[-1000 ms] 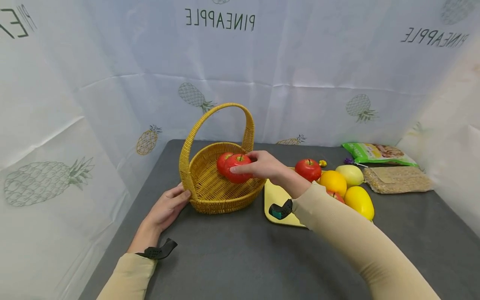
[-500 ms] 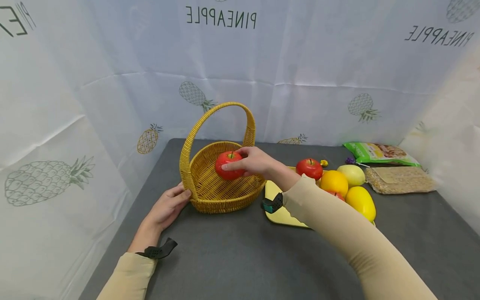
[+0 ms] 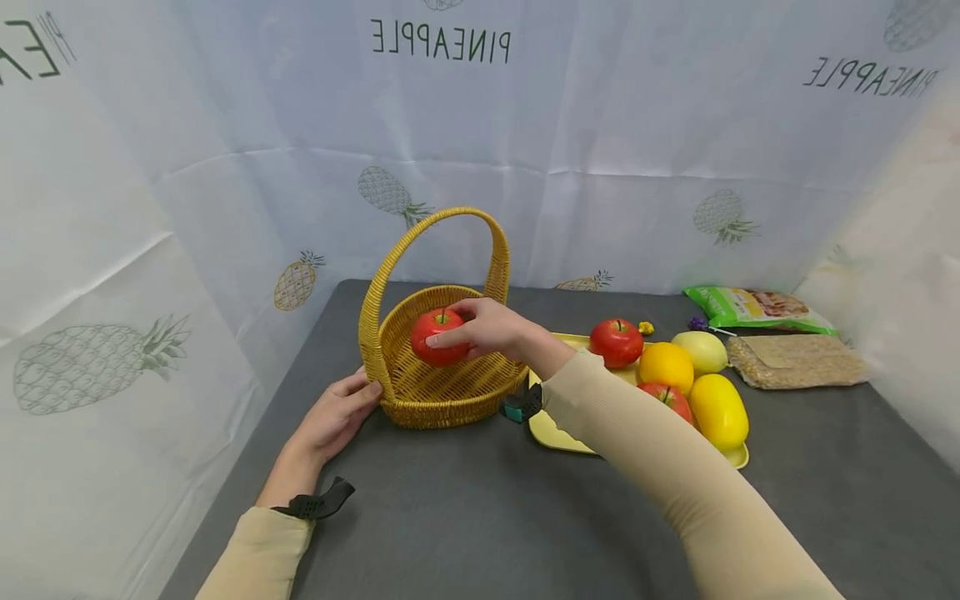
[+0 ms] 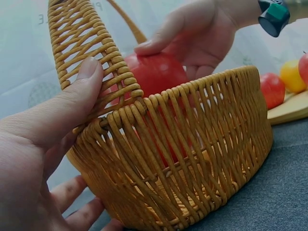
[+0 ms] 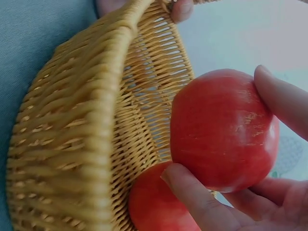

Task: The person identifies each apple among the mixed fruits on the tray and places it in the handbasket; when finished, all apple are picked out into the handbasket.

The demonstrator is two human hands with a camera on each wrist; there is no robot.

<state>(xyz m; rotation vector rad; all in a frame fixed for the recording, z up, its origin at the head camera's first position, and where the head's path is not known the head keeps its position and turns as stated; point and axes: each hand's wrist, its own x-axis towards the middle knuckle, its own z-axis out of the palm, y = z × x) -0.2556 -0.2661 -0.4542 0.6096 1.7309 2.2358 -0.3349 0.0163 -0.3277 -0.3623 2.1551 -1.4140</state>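
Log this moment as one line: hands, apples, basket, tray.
left hand: holds wicker basket by handle base; right hand: holds red apple at basket opening; second red apple: inside basket; orange: on yellow tray

One basket (image 3: 442, 415), one tray (image 3: 557, 435), seemingly four apples (image 3: 429, 328)

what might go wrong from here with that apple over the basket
The held apple might slip: its skin looks smooth and glossy, and the right hand holds it with the thumb and fingers.

It may knock the lower apple, which lies in the basket close to it.

The basket could shift if bumped, should the left hand loosen its hold beside the base of the handle.
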